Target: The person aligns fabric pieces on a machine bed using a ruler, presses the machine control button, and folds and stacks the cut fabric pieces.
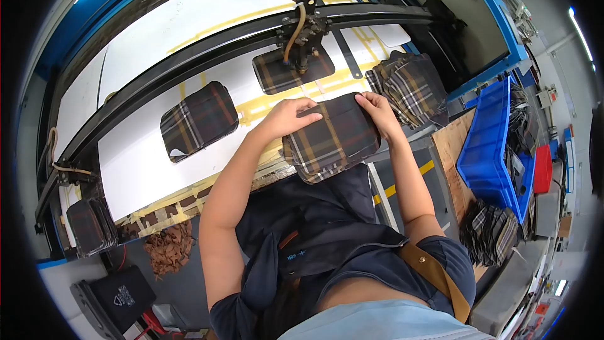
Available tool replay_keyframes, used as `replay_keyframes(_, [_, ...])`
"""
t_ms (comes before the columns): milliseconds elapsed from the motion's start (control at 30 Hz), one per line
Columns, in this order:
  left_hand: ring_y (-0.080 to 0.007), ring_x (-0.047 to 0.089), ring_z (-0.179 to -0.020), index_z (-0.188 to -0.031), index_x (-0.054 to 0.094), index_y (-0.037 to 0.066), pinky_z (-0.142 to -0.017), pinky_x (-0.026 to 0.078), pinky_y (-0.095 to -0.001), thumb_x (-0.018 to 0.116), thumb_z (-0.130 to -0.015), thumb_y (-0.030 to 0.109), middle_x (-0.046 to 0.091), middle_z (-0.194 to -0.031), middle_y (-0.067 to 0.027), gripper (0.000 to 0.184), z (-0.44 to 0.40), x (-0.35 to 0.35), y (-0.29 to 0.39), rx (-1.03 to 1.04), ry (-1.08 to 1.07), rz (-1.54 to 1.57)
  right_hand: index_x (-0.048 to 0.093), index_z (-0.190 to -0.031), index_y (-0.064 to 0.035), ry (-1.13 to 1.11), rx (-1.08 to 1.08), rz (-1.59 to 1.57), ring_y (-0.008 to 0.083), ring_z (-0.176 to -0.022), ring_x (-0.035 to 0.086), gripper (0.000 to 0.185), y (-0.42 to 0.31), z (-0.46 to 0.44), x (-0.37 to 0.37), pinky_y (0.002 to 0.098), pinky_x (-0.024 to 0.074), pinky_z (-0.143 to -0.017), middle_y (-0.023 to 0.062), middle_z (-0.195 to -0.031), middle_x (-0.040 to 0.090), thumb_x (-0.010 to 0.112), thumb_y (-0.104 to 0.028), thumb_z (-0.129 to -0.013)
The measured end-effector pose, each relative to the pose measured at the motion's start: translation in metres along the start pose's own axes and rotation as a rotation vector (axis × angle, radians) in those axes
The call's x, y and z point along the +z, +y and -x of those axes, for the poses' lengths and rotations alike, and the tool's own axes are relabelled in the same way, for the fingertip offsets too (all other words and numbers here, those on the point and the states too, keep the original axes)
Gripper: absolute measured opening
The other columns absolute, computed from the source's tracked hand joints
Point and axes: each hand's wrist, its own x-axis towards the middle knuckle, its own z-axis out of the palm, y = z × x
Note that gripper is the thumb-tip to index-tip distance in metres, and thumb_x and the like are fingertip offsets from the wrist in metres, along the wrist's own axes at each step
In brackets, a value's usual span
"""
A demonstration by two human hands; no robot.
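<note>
I have the plaid stack held up between two hands, over the near edge of the white bed and in front of the person's dark apron. The left hand is partly closed on the stack's far left corner, its thumb stretched across the top piece. The right hand grips the far right corner, thumb tip on the upper face and fingers curled round the side; how far either hand's fingers reach underneath, I cannot tell from here. I can see the stack tilted toward me, its near edges slightly uneven. Beyond it, one plaid piece lies partly beneath the machine head, which hangs on a black rail. A second piece lies flat to the left, with a small white patch at its near corner. To the right I make out a fanned pile of similar plaid, then a blue bin with another plaid bundle beside it. Brown scraps lie heaped at lower left.
</note>
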Motion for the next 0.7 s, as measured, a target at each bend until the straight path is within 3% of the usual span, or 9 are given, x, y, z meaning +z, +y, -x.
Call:
replay_keyframes(67, [-0.017,0.063,-0.088,-0.112,0.065,0.002,-0.082,0.049,-0.0309,0.072,-0.087,0.032,0.069,-0.099,-0.0096,0.04,-0.001,0.0,0.002,-0.01,-0.013,0.003,0.065,-0.093,0.0007,-0.01,0.018,0.008,0.0039,-0.068,0.057,0.023,-0.002,0.002,-0.003,0.0208,0.046,-0.061,-0.0003,-0.079,0.065,0.06,-0.021,-0.098])
replay_keyframes(167, [-0.0279,0.067,-0.099,-0.112,0.066,0.004,-0.088,0.051,-0.0366,0.07,-0.086,0.039,0.07,-0.107,-0.0145,0.044,-0.001,-0.002,0.005,-0.062,-0.029,-0.007,0.065,-0.094,0.0008,-0.018,0.026,0.025,0.004,-0.068,0.057,0.024,-0.008,0.004,-0.001,0.0207,0.0465,-0.061,0.0002,-0.08,0.065,0.059,-0.022,-0.098])
replay_keyframes(267, [-0.0129,0.06,-0.081,-0.11,0.065,0.001,-0.076,0.047,-0.0291,0.07,-0.088,0.03,0.068,-0.091,-0.0063,0.037,-0.001,-0.002,0.009,-0.059,-0.01,-0.02,0.065,-0.095,0.0002,-0.02,0.05,-0.009,0.0041,-0.068,0.058,0.023,-0.007,0.003,-0.002,0.0204,0.0472,-0.061,0.0006,-0.081,0.066,0.059,-0.022,-0.098])
replay_keyframes(467, [-0.0094,0.054,-0.071,-0.108,0.065,0.001,-0.068,0.045,-0.0268,0.069,-0.089,0.028,0.064,-0.08,-0.0027,0.033,-0.001,-0.003,0.012,-0.063,-0.024,-0.027,0.065,-0.096,0.0,-0.031,0.063,-0.082,0.0048,-0.068,0.06,0.022,-0.009,0.005,-0.002,0.0208,0.0481,-0.062,0.0013,-0.082,0.067,0.058,-0.021,-0.098])
replay_keyframes(700, [-0.0079,0.052,-0.069,-0.109,0.066,0.002,-0.066,0.044,-0.0261,0.068,-0.09,0.027,0.062,-0.077,-0.001,0.031,-0.002,0.0,0.005,-0.059,-0.016,0.001,0.065,-0.097,-0.0001,-0.015,0.058,-0.099,0.0048,-0.067,0.059,0.022,-0.006,0.004,-0.002,0.021,0.0486,-0.061,0.0012,-0.082,0.067,0.058,-0.021,-0.099])
